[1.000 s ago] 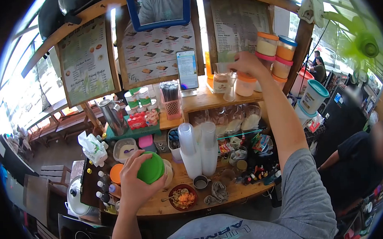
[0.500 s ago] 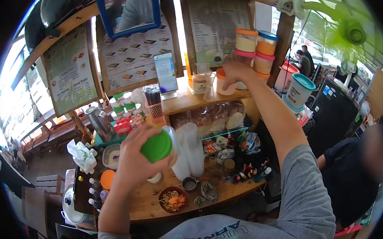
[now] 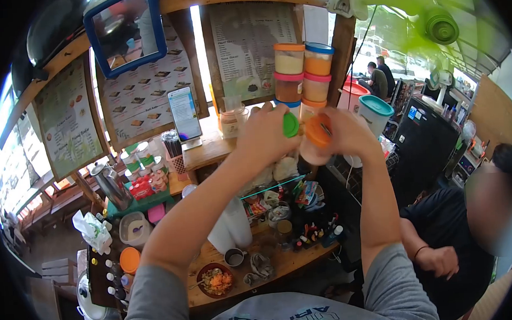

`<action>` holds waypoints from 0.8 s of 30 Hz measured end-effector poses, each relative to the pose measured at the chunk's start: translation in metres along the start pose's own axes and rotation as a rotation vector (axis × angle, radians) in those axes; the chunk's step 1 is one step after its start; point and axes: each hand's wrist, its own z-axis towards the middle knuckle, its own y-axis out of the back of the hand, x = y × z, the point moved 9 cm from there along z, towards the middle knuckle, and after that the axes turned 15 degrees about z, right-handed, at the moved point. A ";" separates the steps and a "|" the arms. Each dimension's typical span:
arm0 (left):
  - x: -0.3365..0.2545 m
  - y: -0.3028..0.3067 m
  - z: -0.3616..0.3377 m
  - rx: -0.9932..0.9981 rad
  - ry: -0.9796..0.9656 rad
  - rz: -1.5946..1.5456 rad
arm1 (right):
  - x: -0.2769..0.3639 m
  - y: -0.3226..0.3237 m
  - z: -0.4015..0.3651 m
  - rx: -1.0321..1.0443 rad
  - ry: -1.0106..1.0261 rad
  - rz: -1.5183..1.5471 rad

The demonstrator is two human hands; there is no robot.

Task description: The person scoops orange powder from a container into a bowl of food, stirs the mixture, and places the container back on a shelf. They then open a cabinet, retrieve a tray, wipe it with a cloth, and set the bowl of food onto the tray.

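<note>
My left hand (image 3: 261, 132), over the front of the wooden shelf (image 3: 209, 153), is closed around a green-lidded container (image 3: 290, 125); most of its body is hidden behind the fingers. Beside it, my right hand (image 3: 350, 135) grips an orange-lidded container (image 3: 315, 151) with a pale, see-through body, tilted in the air. Just behind both hands rise stacked clear containers (image 3: 290, 87) with orange, blue and pink lids, holding powders. A measuring jug and a labelled jar (image 3: 232, 122) stand on the shelf left of my left hand.
Below lie a bowl of chopped food (image 3: 216, 280), a metal cup (image 3: 234, 257), a crumpled cloth (image 3: 258, 268) and clear plastic cups (image 3: 229, 228). A phone (image 3: 185, 114) stands on the shelf. A person in dark clothes (image 3: 439, 226) is close on the right.
My left hand has carried the green-lidded container up and right to the shelf. My right hand has lifted the orange-lidded container off the shelf and moved it right. The view has turned right.
</note>
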 end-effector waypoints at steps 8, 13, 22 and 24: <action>0.036 -0.122 0.035 -0.089 0.246 0.504 | -0.041 0.002 -0.109 -0.188 0.142 0.397; 0.051 -0.140 0.037 -0.012 0.184 0.526 | -0.068 -0.048 -0.136 -0.201 0.055 1.197; -0.089 0.017 -0.124 0.040 -0.567 -0.411 | -0.007 -0.162 -0.138 0.342 0.169 1.924; -0.103 0.027 -0.177 0.237 -0.752 -0.412 | 0.038 -0.191 -0.143 0.475 0.238 1.842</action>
